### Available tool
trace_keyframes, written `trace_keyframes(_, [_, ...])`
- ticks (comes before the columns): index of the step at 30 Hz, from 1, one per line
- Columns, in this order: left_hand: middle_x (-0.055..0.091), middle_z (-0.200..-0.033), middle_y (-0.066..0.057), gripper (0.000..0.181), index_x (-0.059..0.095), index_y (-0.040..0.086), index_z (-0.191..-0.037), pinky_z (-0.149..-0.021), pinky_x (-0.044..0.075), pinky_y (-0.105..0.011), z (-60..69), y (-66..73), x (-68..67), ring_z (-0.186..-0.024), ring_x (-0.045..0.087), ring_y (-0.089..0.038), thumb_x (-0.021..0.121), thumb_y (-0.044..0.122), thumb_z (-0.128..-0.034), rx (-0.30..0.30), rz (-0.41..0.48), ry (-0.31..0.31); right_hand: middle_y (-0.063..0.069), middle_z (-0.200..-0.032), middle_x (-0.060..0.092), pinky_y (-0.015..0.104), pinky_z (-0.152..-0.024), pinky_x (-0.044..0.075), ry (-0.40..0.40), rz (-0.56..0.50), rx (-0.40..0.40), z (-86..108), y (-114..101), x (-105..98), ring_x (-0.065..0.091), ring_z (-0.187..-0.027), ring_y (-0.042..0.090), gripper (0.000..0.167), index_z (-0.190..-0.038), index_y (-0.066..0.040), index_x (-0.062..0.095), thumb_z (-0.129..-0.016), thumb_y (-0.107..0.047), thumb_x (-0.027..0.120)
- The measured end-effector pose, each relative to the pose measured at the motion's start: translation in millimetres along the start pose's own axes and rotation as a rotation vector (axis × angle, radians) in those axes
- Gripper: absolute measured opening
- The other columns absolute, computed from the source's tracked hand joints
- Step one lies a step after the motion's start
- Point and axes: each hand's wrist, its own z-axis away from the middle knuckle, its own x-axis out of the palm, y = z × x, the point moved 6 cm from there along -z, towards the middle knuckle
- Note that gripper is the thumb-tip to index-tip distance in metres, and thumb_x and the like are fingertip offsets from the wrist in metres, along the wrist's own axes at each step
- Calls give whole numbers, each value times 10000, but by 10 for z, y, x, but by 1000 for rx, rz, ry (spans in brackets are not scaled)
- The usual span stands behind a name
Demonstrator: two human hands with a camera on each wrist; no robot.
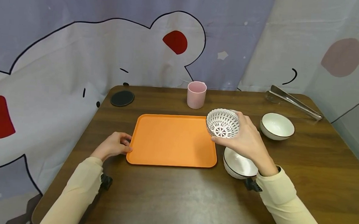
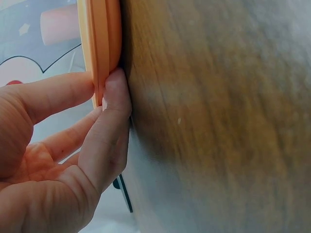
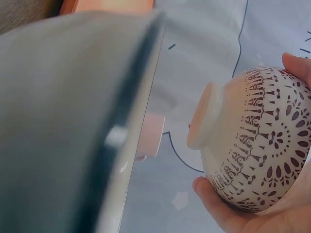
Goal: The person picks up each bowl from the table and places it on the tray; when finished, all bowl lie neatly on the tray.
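Table (image 1: 163,195) | left hand (image 1: 114,145) low, pinching tray (image 1: 172,141) | right hand (image 1: 247,140) raised, gripping bowl (image 1: 222,123)

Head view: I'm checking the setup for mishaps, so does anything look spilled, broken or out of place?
Nothing stands out. The pink cup stands upright, the orange tray shows no damage, and no spill is visible. The patterned bowl in the right hand has no crack that I can make out, though the hand hides part of it.
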Motion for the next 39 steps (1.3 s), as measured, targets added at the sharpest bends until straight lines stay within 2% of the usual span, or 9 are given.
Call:
trace_keyframes(7, [572,-972,-169,538,441,-135,-1342,-771,592,-356,0,-1,2,-770,639,-169,669,-24,-867,9,11,2,174,-1392,444,558,-952,452,5,-16,-30,-55,-87,70,485,-1202,357,1094,-1437,-51,369,-622,-627,817])
trace_keyframes(11, [573,-960,-162,533,444,-141,-1336,-767,593,-350,-2,-11,-1,-766,633,-166,667,-22,-867,21,21,-3,129,-1392,454,543,-962,446,5,-47,-40,-80,-144,113,447,-1236,321,1044,-1391,-60,413,-608,-604,838])
trace_keyframes(18, [570,-983,-167,537,440,-136,-1344,-771,589,-341,11,-9,-6,-779,631,-169,666,-2,-877,24,20,-8,141,-1274,498,503,-920,471,-31,-75,-27,-120,-233,202,520,-1122,313,1052,-1365,-59,417,-587,-629,837])
trace_keyframes(25, [568,-973,-165,515,451,-136,-1331,-769,591,-346,4,-8,7,-776,630,-170,661,-22,-874,21,29,-3,173,-1281,489,501,-926,477,-57,-64,-9,-151,-308,305,529,-1116,320,1134,-1411,-44,379,-570,-656,829])
trace_keyframes(39, [567,-971,-165,510,458,-134,-1325,-768,593,-349,9,-5,9,-783,628,-180,663,-37,-868,12,17,16,163,-1222,507,487,-892,490,-56,-76,-7,-264,-422,495,556,-1044,324,1106,-1370,-41,413,-545,-644,836])
